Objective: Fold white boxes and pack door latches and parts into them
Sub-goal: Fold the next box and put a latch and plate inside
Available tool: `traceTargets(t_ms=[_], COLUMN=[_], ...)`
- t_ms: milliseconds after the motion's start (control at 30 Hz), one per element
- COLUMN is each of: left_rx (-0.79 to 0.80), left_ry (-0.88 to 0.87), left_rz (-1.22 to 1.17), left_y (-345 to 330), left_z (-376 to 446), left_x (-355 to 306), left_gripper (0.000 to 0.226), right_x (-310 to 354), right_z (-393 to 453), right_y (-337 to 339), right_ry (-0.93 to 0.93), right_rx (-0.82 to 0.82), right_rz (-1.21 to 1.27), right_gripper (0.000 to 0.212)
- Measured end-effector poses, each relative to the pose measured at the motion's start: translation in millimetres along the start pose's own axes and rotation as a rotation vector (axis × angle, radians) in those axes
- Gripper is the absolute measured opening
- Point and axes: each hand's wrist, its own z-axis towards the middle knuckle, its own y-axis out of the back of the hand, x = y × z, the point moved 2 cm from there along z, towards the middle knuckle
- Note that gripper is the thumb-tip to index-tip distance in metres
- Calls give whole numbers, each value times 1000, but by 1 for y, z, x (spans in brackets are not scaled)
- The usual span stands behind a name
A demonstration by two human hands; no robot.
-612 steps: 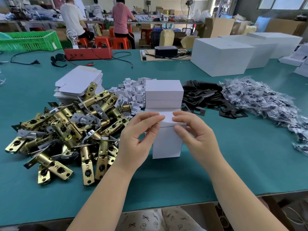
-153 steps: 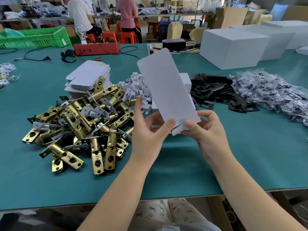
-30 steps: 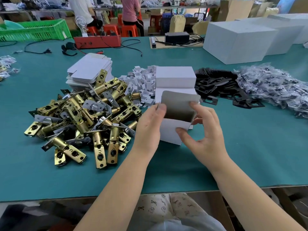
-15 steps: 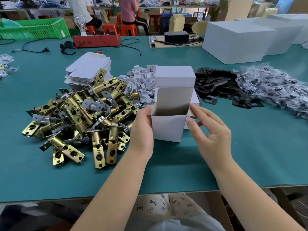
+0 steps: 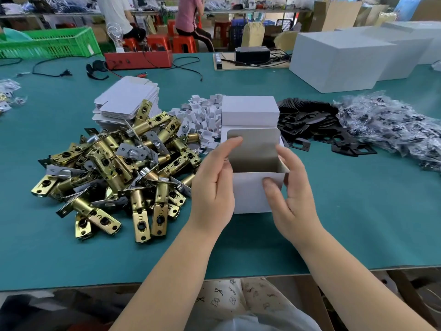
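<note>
1. White box (image 5: 253, 194) — stood upright on the green bench (image 5: 358, 223) near the front edge, its top open and the rear lid flap (image 5: 253, 146) raised; it is held between both hands.
2. The left hand (image 5: 214, 187) is curled round the box's left wall, fingertips on the upper edge by the flap; the right hand (image 5: 288, 194) is clasped on the right wall, thumb pressed on the front panel.
3. The box is judged to be thin card: very light, stiff only along its creases, easily dented — best held by the side walls near the corners, not mid-panel.
4. Door latches (image 5: 114, 168) are heaped just left of the box; brass and steel, they are judged heavy, hard and smooth, with sharp plate edges. Each is best taken by the round barrel.
5. Closed boxes (image 5: 249, 111) are stacked directly behind, small white parts (image 5: 202, 118) lie to their left, black plates (image 5: 317, 127) and bagged parts (image 5: 391, 130) to the right, and flat box blanks (image 5: 126, 99) beyond the latches.
6. Nothing can be seen inside the box yet.
</note>
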Motion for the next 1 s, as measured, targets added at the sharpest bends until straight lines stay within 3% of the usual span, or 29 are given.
traceTargets(t_ms=[167,367,533,667,833,1000], left_rx=[61,199,101,127,156,163], left_ry=[68,-25,-76,-130,-50,1], left_rz=[-146,120,339,351,268,206], left_y=[3,-4,-7,-6,-10,-13], left_z=[0,0,-2,-2,-4,-4], left_x=[4,-3,-8,-9,-7,-3], left_gripper=[46,48,48,44,48,48], right_x=[3,4,4,3,0,-2], right_z=[1,3,3,4,3,3], right_y=[6,10,12,10,6,3], right_ry=[-15,-76,-46,-30,-129,-208], right_rx=[26,-65,-125,-91,-40,25], right_rz=[-28,-17,-98,-129,-102,-66], right_gripper=[59,46,36,32,41,74])
